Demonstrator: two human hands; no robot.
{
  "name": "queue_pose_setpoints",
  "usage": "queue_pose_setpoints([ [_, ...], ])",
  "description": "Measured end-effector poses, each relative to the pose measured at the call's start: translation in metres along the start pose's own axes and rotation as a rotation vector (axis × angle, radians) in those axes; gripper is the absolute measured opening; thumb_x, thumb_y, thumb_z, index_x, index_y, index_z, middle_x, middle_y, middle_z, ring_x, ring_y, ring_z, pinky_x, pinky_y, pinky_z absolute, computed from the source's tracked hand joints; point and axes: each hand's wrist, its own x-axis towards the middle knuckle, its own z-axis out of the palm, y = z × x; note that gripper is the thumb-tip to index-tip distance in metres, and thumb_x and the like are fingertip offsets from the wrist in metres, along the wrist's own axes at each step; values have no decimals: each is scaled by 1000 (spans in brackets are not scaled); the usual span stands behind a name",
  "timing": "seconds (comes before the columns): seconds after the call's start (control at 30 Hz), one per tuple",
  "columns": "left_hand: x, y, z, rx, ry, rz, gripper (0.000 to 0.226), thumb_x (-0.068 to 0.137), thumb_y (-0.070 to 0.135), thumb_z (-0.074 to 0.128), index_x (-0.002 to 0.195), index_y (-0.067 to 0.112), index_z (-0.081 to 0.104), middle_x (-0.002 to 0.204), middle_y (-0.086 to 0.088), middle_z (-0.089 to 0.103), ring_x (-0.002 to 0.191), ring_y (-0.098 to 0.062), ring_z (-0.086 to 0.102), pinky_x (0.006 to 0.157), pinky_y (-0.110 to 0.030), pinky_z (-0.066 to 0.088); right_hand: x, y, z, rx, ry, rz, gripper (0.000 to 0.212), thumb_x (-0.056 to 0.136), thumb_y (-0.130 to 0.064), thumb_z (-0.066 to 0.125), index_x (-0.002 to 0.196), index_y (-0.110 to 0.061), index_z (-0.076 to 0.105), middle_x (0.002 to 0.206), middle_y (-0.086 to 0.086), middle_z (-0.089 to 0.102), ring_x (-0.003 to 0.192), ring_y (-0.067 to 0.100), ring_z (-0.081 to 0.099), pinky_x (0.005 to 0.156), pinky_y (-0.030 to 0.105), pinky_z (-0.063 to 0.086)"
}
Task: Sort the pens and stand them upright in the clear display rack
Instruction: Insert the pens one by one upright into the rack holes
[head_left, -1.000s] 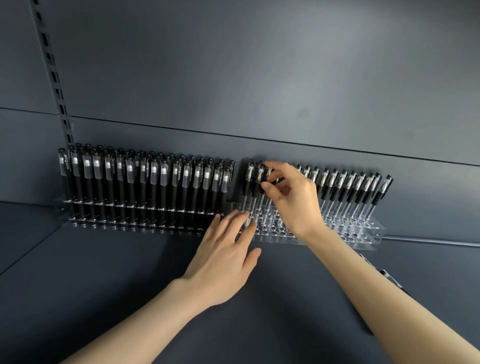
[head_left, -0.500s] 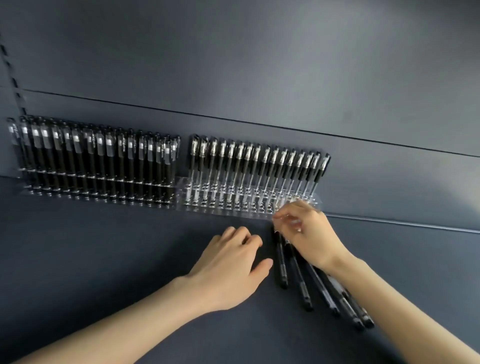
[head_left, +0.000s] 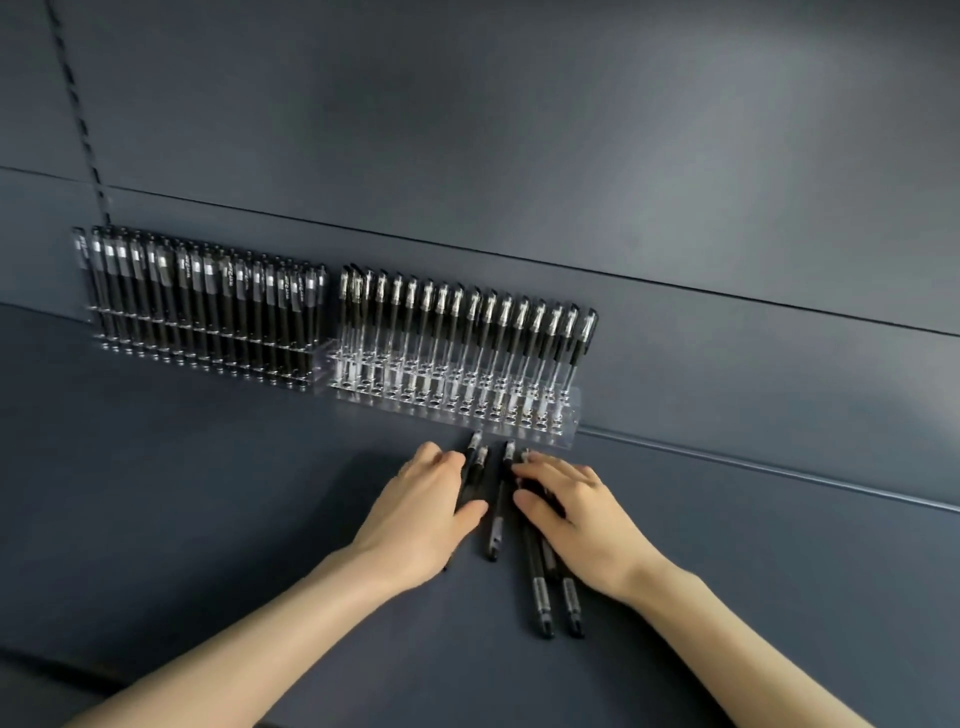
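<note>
Slim black loose pens (head_left: 496, 519) lie between and beneath both hands. The right hand (head_left: 576, 514) rests flat on them, fingers spread. The left hand (head_left: 415, 514) curves over two; whether it grips them, I cannot tell. The clear plastic display rack (head_left: 569, 436) stands just beyond the fingertips.

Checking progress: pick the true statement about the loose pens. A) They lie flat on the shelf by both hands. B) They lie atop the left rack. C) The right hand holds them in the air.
A: the loose pens lie flat on the shelf, at the left hand and right hand.
</note>
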Motion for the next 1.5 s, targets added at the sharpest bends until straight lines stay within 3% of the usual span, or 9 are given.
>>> queue_pose_setpoints([
  [0.2,9,10,-11,81,-62,-72,23,91,33,56,87,14,44,88,-7,63,75,-24,61,68,-37,51,0,2,2,14,6,-11,41,99,-39,41,138,-27,45,147,-8,37,132,21,32,110,35,27],
  [0.3,10,12,-17,106,-86,-104,36,89,29,57,68,14,33,61,-2,44,51,-19,39,47,-30,29,-2,1,1,17,1,-12,42,99,-39,41,139,-26,43,148,-8,36,134,21,29,111,36,26],
  [0.43,5,4,-20,-83,-58,-54,34,92,31,54,74,4,43,66,-13,46,59,-21,39,54,-37,34,-1,-7,-7,151,97,-17,43,96,-37,50,137,-24,44,138,-12,46,129,11,34,105,27,30],
  [0.53,-4,-7,-25,-472,-48,44,34,90,34,57,99,1,60,85,-16,65,73,-14,56,81,-41,47,9,-28,-17,574,170,47,37,92,-31,59,127,-23,50,116,-15,63,104,-3,58,85,10,42],
  [0.67,-6,-20,-38,-734,11,153,11,86,29,65,95,24,67,80,-2,70,78,-13,65,77,-23,49,34,-58,-22,858,236,39,26,89,-21,64,112,-15,53,84,0,72,78,11,69,78,22,54],
  [0.83,7,-56,-57,-828,154,171,16,78,26,74,92,20,69,74,-3,72,75,-23,67,73,-29,51,65,-93,-12,1070,258,56,13,91,-8,61,99,-11,51,91,19,70,74,25,72,69,32,59],
  [1.07,48,-128,-85,-767,176,151,18,82,31,68,97,20,69,81,2,68,71,-13,64,67,-27,53,126,-129,7,919,524,30,17,91,-5,59,94,-20,50,87,4,54,61,6,60,65,31,59],
  [1.23,80,-156,-97,-840,211,180,13,95,30,52,96,21,61,57,7,53,50,-6,49,47,-26,48,159,-141,17,653,750,-3,33,90,-8,62,109,-32,48,84,-2,58,65,18,63,67,37,59],
  [1.5,83,-170,-81,-921,290,293,15,95,36,44,89,29,56,54,10,38,49,-5,32,45,-23,28,190,-150,19,481,898,-73,35,89,-15,64,107,-42,51,78,-15,60,70,17,65,71,49,56],
])
